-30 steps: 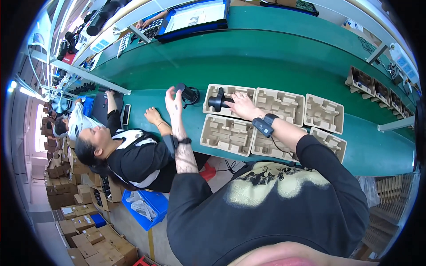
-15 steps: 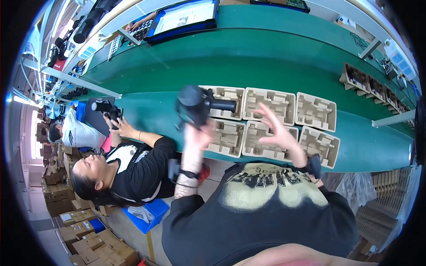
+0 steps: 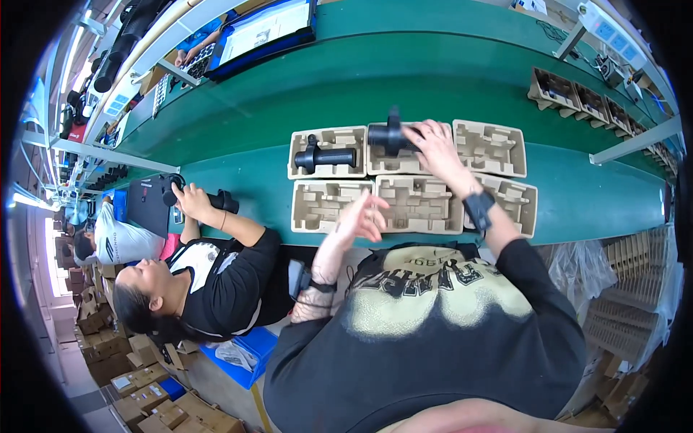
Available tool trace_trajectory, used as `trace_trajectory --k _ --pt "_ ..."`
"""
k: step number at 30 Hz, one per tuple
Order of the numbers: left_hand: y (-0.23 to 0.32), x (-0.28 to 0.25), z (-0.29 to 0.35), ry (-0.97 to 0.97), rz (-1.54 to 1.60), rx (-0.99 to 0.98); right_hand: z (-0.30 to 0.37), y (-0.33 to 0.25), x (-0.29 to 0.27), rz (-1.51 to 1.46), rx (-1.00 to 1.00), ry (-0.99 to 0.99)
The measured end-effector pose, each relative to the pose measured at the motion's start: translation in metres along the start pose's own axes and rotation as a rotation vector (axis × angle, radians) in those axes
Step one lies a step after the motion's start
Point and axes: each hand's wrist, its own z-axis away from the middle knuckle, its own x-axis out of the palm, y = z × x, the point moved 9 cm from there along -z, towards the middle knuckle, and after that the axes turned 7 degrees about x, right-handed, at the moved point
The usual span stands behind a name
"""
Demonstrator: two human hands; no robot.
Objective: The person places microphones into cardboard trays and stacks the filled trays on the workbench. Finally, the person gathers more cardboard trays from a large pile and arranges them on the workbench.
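Observation:
My right hand (image 3: 436,150) has its fingers closed round one end of a black tube-shaped device (image 3: 390,137) with a ring mount. This device lies in or just over the far middle pulp tray (image 3: 377,164); blur hides how deep it sits. My left hand (image 3: 359,219) holds nothing, its fingers apart, above the near trays by the seam of the near left tray (image 3: 309,211) and the near middle tray (image 3: 422,219). A similar black device (image 3: 328,156) rests in the far left tray (image 3: 297,171).
At right are a far tray (image 3: 492,146) and a near tray (image 3: 521,216). On the left a co-worker (image 3: 209,278) handles another black device (image 3: 220,200). A blue-rimmed bin (image 3: 267,36) stands at the back, and several filled trays (image 3: 556,94) line the far right.
The black device has gone from my left hand to my right hand, at the far middle tray. My left hand has let go and moved over the near trays. The whole view has shifted.

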Motion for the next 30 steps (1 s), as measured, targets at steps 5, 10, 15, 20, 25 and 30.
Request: trace_trajectory --k 5,10,15,20,25,30 --pt "0.073 -0.064 -0.038 0.301 -0.475 0.281 0.049 0.030 0.085 -0.204 0.027 -0.522" --pt "0.102 -0.063 -0.117 0.508 -1.232 0.454 0.085 0.019 0.014 -0.719 0.402 -0.227" --pt "0.079 -0.091 -0.154 0.640 -1.630 0.362 0.148 0.033 -0.032 -0.726 0.562 -0.347" --pt "0.062 -0.074 -0.157 0.577 -1.718 0.242 0.240 0.112 -0.086 -0.851 0.936 -0.043" --pt "0.133 -0.096 -0.131 0.568 -1.853 0.186 0.289 0.172 -0.142 -0.848 1.145 0.172" --pt "0.255 -0.101 -0.080 0.906 -1.552 0.417 0.317 0.257 -0.178 -0.835 1.117 0.284"
